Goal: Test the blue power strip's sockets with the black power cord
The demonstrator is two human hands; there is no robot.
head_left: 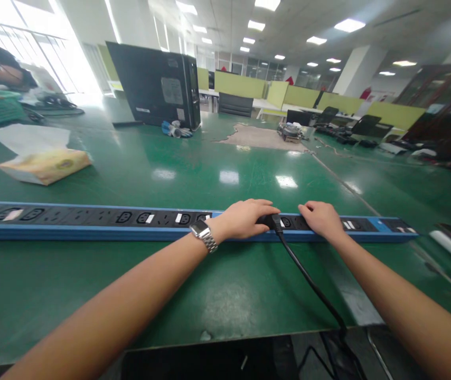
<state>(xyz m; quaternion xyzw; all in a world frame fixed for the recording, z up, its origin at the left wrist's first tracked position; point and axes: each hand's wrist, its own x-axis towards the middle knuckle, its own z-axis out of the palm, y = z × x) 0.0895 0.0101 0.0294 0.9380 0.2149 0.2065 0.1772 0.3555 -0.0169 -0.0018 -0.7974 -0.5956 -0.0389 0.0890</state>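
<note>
Left hand (245, 218) grasps a black power plug (270, 221) seated in a long blue-edged black socket strip (91, 221) on the green surface (194, 169); right hand (322, 219) rests flat, released, on the strip.

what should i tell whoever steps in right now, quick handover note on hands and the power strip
Left hand: fingers closed around the black plug, which sits at a socket of the long blue power strip.
Right hand: lying flat on the strip just right of the plug, holding nothing.
The black cable runs from the plug toward the near table edge and drops off it.
Whether the plug is fully seated cannot be told. The sockets visible to the left show no plugs.
The tissue box lies far left, untouched.
</note>
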